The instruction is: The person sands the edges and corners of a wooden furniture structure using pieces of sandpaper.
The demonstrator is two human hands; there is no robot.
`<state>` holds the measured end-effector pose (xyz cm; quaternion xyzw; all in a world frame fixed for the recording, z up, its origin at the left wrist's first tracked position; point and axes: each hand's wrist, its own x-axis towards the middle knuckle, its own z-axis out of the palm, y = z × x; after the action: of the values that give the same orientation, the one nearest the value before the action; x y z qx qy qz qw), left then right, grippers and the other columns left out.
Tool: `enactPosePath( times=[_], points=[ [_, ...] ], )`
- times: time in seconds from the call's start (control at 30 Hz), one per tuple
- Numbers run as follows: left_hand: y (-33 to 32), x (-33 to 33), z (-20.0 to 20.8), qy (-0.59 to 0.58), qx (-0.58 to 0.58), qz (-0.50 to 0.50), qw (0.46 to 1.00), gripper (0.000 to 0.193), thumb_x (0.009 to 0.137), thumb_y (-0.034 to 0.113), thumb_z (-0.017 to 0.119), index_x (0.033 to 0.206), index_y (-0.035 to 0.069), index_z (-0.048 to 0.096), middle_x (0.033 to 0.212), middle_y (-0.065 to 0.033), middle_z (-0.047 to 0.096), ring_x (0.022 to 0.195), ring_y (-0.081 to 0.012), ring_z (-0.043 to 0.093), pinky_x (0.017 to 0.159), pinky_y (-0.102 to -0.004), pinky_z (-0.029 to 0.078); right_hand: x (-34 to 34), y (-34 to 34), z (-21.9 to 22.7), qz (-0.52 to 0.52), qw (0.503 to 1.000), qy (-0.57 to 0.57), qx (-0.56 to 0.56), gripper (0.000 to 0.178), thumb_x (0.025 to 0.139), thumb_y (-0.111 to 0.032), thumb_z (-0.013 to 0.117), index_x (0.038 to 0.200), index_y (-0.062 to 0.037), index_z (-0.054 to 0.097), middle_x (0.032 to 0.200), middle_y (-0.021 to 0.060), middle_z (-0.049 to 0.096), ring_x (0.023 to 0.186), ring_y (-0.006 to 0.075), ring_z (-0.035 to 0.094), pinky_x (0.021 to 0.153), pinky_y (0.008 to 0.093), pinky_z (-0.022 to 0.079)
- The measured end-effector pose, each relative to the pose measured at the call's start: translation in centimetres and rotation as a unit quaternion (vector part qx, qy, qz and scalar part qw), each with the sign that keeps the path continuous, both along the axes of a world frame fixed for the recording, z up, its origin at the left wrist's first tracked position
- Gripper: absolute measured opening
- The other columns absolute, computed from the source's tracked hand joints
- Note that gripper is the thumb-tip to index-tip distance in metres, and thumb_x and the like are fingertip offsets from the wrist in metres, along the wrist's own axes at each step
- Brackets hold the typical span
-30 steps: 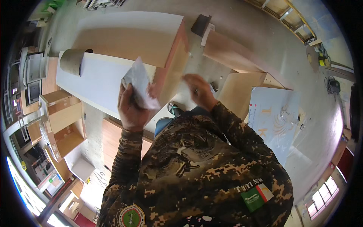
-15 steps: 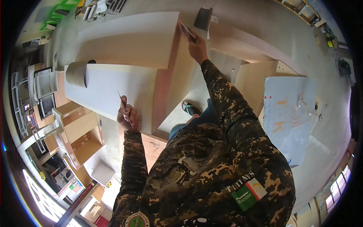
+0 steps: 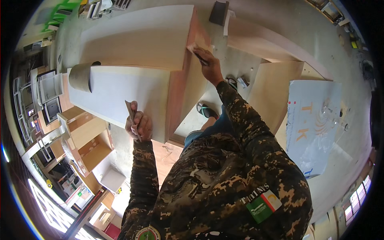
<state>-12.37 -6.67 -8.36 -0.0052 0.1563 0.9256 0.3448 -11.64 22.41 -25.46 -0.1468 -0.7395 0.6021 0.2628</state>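
My right hand (image 3: pixel 210 66) grips a putty knife (image 3: pixel 201 58) with a dark handle. Its blade end meets the reddish-brown wooden edge (image 3: pixel 192 25) of the far cabinet panel. In my closed left hand (image 3: pixel 139 125), a thin flat scraper (image 3: pixel 130 112) points up and away, held above the white panel (image 3: pixel 120 90). Pale smears mark the left fingers. Both panels belong to a wooden cabinet carcass lying in front of me. A curled grey-brown sheet (image 3: pixel 81 77) rests on the near white panel's left end.
Another wooden carcass (image 3: pixel 276 80) stands to the right, beside a blue-white printed sheet (image 3: pixel 312 124). A dark bent piece (image 3: pixel 218 13) lies beyond the cabinet. Open wooden boxes (image 3: pixel 94 150) are at left. My sandalled feet (image 3: pixel 206 110) stand between the carcasses, near a small box (image 3: pixel 243 82).
My right hand has drawn the putty knife back toward me along the wooden edge. The left scraper has turned and shows more of its flat face.
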Motion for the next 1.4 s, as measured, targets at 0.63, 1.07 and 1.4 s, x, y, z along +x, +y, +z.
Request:
enactPosePath(
  times=[0.63, 1.07, 1.4],
  points=[
    [9.8, 3.3, 2.0, 0.425, -0.668, -0.013, 0.611, 0.03, 0.099, 0.013, 0.048, 0.127, 0.004, 0.051, 0.122, -0.0113, 0.058, 0.107, -0.0235, 0.062, 0.086, -0.0359, 0.057, 10.9, -3.7, 15.3, 0.125, 0.972, 0.187, -0.066, 0.062, 0.084, 0.017, 0.056, 0.139, -0.0113, 0.048, 0.142, 0.0209, 0.05, 0.134, 0.0401, 0.046, 0.109, 0.0439, 0.039],
    [11.9, 1.8, 7.6, 0.06, -0.334, 0.071, 0.938, 0.027, 0.102, 0.016, 0.045, 0.127, 0.006, 0.05, 0.106, -0.0085, 0.062, 0.095, -0.0174, 0.062, 0.083, -0.0312, 0.056, 8.3, -0.9, 3.8, 0.093, 0.995, 0.004, -0.041, 0.064, 0.073, 0.021, 0.046, 0.131, -0.0043, 0.053, 0.13, 0.0201, 0.056, 0.122, 0.036, 0.054, 0.102, 0.0396, 0.045],
    [8.6, 1.7, 8.8, -0.032, -0.35, 0.136, 0.926, 0.021, 0.107, 0.018, 0.036, 0.118, 0.001, 0.043, 0.074, -0.0026, 0.041, 0.054, -0.0108, 0.045, 0.047, -0.0245, 0.042, -3.8, 2.6, 2.4, -0.039, 0.993, 0.012, -0.11, 0.046, 0.089, 0.008, 0.046, 0.132, -0.0045, 0.054, 0.129, 0.0197, 0.061, 0.123, 0.0308, 0.058, 0.099, 0.0358, 0.047]
  ],
)
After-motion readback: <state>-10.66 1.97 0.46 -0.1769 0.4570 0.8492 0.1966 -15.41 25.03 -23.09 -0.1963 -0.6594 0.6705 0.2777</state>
